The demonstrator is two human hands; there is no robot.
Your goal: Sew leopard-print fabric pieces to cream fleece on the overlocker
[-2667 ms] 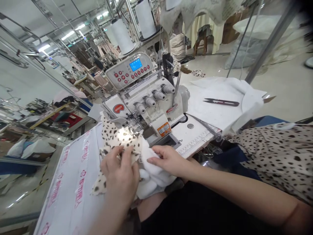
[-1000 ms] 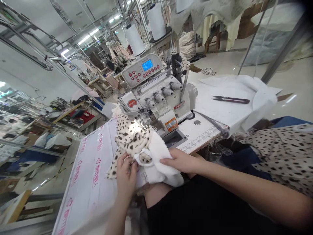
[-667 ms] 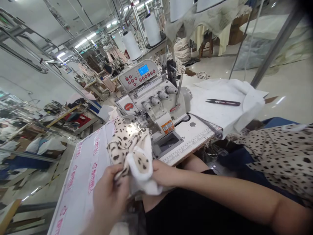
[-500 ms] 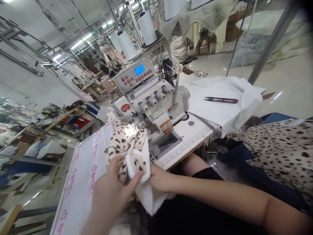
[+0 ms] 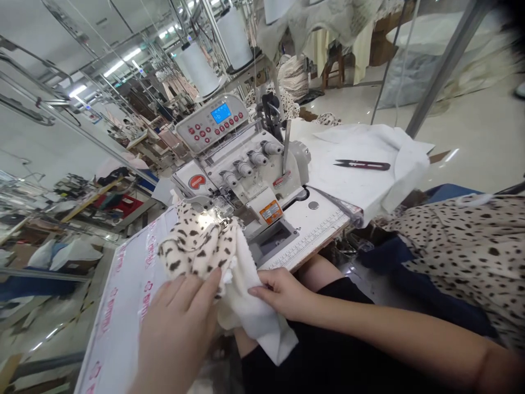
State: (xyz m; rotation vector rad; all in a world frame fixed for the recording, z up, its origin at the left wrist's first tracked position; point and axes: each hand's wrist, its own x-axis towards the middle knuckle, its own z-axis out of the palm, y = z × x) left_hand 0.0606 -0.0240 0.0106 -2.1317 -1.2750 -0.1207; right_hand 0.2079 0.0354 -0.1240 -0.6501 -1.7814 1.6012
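Observation:
Cream fabric with dark spots (image 5: 200, 243) lies bunched under the lit presser foot of an overlock sewing machine (image 5: 250, 169). White fleece fabric (image 5: 250, 290) runs along its right edge and hangs down over my lap. My left hand (image 5: 180, 317) is closed on the lower part of the spotted fabric, fingers curled and thumb along the edge where the two fabrics meet. My right hand (image 5: 289, 295) pinches the right edge of the white fleece between thumb and fingers, just below the front edge of the machine bed. The fingertips of my left hand are partly hidden.
Thread snips (image 5: 363, 164) lie on a white cloth (image 5: 369, 145) right of the machine. A pile of spotted fabric (image 5: 471, 241) is at the far right. White thread cones (image 5: 199, 68) stand behind the machine. A white sheet with pink print (image 5: 118, 306) covers the table on the left.
The folded-over white fleece flap between my hands has opened out flat. My right hand has moved right along the fleece, and my left hand has turned over the spotted fabric. The view has shifted slightly.

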